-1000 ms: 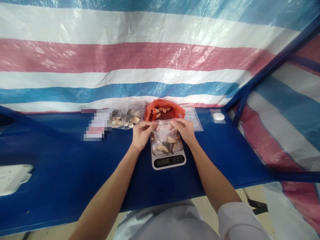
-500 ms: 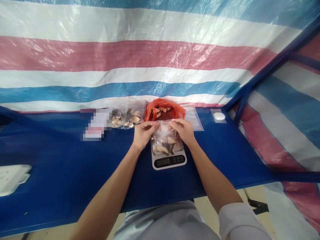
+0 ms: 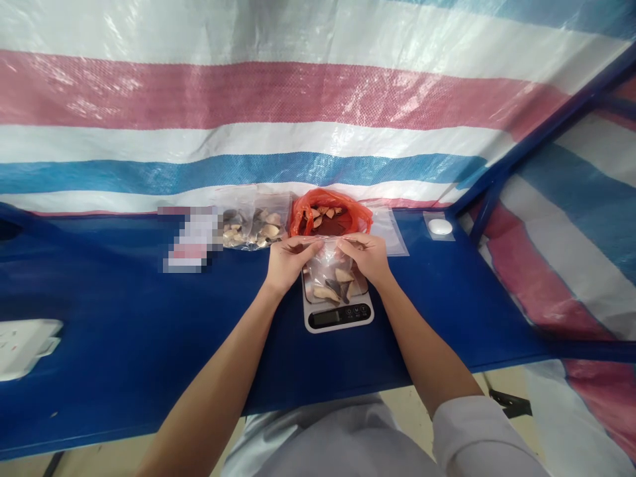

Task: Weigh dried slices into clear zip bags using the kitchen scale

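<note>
Between my hands is a clear zip bag (image 3: 325, 265) with several pale and dark dried slices in its lower part. My left hand (image 3: 291, 265) pinches the bag's top edge at the left, thumb pointing inward. At the right of the same edge, my right hand (image 3: 365, 258) pinches it too. The bag's lower part lies over the plate of a white kitchen scale (image 3: 364, 321); whether it rests there I cannot tell. The scale's display is dark. Just behind the hands stands an open red plastic bag (image 3: 368, 215) with more slices inside.
Left of the red bag, clear bags of slices (image 3: 253, 228) lie at the back of the blue table (image 3: 189, 338). A flat clear bag (image 3: 395, 232) is to the right, then a white oval object (image 3: 440, 227). A white power strip (image 3: 27, 348) sits far left. Striped sheeting hangs behind.
The view has shifted slightly. Both hands keep their pinch on the zip bag's top edge, with almost no movement over the scale.
</note>
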A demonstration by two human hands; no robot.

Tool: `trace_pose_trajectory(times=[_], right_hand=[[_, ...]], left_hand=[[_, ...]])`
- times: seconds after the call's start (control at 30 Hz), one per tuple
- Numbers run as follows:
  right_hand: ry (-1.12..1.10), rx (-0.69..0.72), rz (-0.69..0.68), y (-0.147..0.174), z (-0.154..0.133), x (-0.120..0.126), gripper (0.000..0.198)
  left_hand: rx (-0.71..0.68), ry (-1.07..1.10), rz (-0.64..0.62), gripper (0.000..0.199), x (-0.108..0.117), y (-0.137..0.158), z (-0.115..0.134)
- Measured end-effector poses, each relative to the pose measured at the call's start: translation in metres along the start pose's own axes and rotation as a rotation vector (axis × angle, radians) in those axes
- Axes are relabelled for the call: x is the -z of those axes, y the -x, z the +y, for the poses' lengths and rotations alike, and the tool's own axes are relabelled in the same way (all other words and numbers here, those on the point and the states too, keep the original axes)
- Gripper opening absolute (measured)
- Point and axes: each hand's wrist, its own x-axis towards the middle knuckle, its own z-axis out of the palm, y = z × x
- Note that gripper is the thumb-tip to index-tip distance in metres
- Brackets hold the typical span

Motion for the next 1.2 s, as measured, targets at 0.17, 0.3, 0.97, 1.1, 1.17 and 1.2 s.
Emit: trace_pose_trajectory(times=[0.17, 0.3, 0.97, 1.1, 1.17, 1.2], right_hand=[[0.056, -0.003, -0.017, 0.001, 0.003, 0.001, 0.030], [0.057, -0.052, 0.000, 0.000, 0.005, 0.006, 0.034], [0.093, -0.133, -0.023, 0.004, -0.003, 0.010, 0.037], [0.144, -0.004, -0.051, 0.002, 0.000, 0.010, 0.031], [0.184, 0.056, -0.059, 0.002, 0.001, 0.010, 0.028], [0.205, 0.079, -0.058, 0.002, 0.001, 0.010, 0.027]], left_hand=[[0.003, -0.003, -0.024, 0.036, 0.001, 0.000, -0.003], [-0.012, 0.033, -0.040, 0.033, 0.003, -0.001, -0.006], [-0.027, -0.034, -0.042, 0.032, 0.001, -0.001, -0.002], [-0.003, -0.032, -0.054, 0.033, 0.001, -0.001, -0.002], [0.004, -0.039, -0.059, 0.034, 0.001, 0.000, -0.002], [0.005, -0.042, -0.060, 0.034, 0.001, 0.000, -0.003]])
